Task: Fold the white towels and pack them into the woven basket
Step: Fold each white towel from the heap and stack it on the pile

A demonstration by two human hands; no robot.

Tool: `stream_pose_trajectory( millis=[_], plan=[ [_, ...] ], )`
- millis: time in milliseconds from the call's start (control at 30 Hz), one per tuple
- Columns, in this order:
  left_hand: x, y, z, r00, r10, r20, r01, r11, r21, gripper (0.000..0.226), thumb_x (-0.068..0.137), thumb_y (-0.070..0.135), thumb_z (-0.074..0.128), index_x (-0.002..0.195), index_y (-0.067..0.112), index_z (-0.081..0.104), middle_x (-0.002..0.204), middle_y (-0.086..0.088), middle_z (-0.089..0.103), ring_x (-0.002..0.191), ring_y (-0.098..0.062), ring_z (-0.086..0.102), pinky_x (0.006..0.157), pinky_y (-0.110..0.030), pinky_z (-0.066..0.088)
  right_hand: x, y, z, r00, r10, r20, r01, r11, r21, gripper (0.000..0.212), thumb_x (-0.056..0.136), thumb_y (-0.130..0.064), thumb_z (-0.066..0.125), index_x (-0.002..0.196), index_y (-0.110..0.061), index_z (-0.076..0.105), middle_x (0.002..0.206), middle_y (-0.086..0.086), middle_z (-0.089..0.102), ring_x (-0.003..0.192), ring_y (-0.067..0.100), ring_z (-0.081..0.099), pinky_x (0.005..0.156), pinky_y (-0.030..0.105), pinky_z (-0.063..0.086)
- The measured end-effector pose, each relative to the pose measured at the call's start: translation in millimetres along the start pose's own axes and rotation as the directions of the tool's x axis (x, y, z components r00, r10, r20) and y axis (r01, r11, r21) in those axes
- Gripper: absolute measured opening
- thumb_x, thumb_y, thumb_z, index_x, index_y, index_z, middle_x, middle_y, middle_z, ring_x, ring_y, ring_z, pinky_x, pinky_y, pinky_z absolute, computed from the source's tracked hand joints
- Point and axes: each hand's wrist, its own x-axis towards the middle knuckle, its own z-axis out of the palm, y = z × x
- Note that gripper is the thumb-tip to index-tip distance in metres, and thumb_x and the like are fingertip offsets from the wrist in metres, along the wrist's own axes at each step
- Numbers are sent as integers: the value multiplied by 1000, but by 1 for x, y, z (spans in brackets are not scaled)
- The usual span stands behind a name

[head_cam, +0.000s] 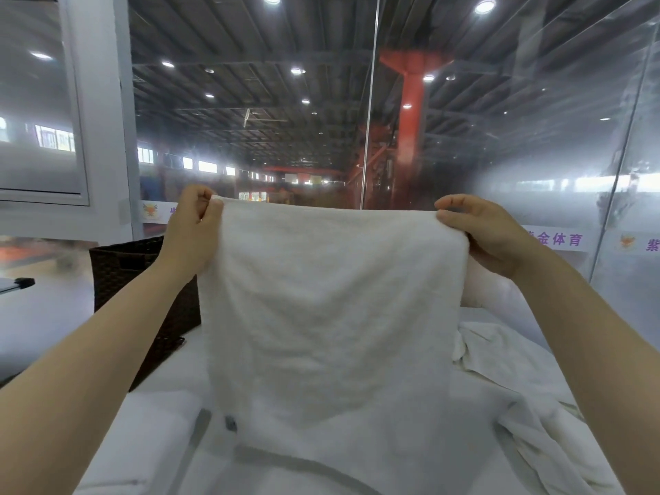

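Note:
I hold a white towel (332, 305) up in front of me, spread flat and hanging down to the white surface. My left hand (193, 230) pinches its top left corner. My right hand (482, 234) pinches the top right corner, thumb over the edge. A dark brown woven basket (121, 280) stands at the left, partly behind my left forearm and the towel; its inside is hidden.
Crumpled white towels (500, 355) lie at the right on the white surface (150, 423). More white cloth (546, 441) is bunched at the lower right. Glass walls (535, 137) stand behind. A small dark tag (230, 422) shows near the towel's lower edge.

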Motion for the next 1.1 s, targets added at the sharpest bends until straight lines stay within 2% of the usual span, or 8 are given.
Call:
stream_pose_trajectory(
  millis=[133,267,333,433,533,633,867,1100],
  plan=[
    [0,14,-9,998,-51,32,49,998,36,13,101,33,44,112,25,48,112,6,55,104,-14,50,87,-29,36,-6,-8,-1,996,56,76,-72,972,222,17,97,-17,57,113,-21,62,107,0,67,90,14,66,75,29,56],
    [11,19,-21,993,-98,63,95,995,44,16,98,36,49,106,23,56,101,3,59,96,-18,55,77,-28,44,-7,-17,0,972,206,113,-234,894,382,18,97,-25,56,89,-13,67,70,1,67,61,12,64,54,24,56],
    [15,12,-15,987,-126,103,110,983,144,16,99,31,48,104,19,57,94,1,58,85,-15,53,67,-25,41,-4,-11,3,963,259,78,-271,917,293,21,95,-20,59,76,-12,66,64,1,62,57,12,60,53,23,53],
    [12,-19,5,972,-182,150,135,950,280,16,99,32,47,108,20,55,105,-4,60,94,-20,52,73,-29,39,3,20,16,945,326,35,-327,929,174,19,89,-7,62,72,-14,58,64,1,54,57,12,52,48,20,46],
    [0,-59,33,926,-260,272,133,903,407,13,100,24,46,94,15,53,90,-2,52,92,-20,47,71,-27,35,14,74,26,977,213,-30,-212,923,-320,15,93,-18,64,78,-21,67,75,-2,62,67,13,53,58,23,42],
    [-13,-96,55,904,-316,289,152,868,472,10,98,22,48,92,17,53,90,-3,55,94,-23,50,78,-30,36,18,122,40,978,204,-34,-198,877,-438,9,91,-23,64,84,-24,70,78,-3,63,63,11,53,56,24,43],
    [-38,-158,92,834,-485,265,397,859,324,21,101,21,44,117,9,51,107,-11,58,67,-15,65,57,-25,48,23,191,55,966,232,-111,-256,913,-317,20,91,-16,61,79,-30,70,79,0,72,67,28,72,79,44,61],
    [-38,-184,102,822,-509,256,517,855,42,18,101,16,47,116,6,50,105,-13,59,79,-17,69,70,-24,56,26,207,57,972,196,-125,-223,939,-263,20,91,-16,62,81,-29,73,88,-2,73,74,25,74,80,40,61]
  ],
)
